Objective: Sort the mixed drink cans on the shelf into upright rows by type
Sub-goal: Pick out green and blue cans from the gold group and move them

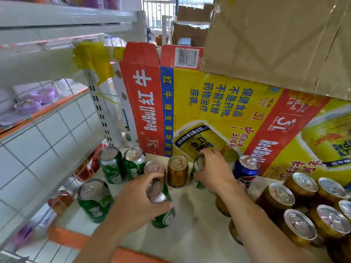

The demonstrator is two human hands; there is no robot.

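My left hand [139,196] grips a green can [163,211] by its top, near the middle of the shelf [190,215]. My right hand [213,168] holds another green can [198,173], tilted, further back. Three green cans stand upright at the left: two at the back [112,164] [133,162] and one nearer [94,199]. Two gold cans [177,170] [154,168] stand between my hands. A blue can [246,170] stands behind my right wrist. Several gold cans [302,207] are grouped upright at the right.
A large red and yellow Red Bull carton [218,114] stands behind the cans, with a brown cardboard box [275,40] above it. A white wire shelf frame [98,109] borders the left side. Below lies white tiled floor [47,130].
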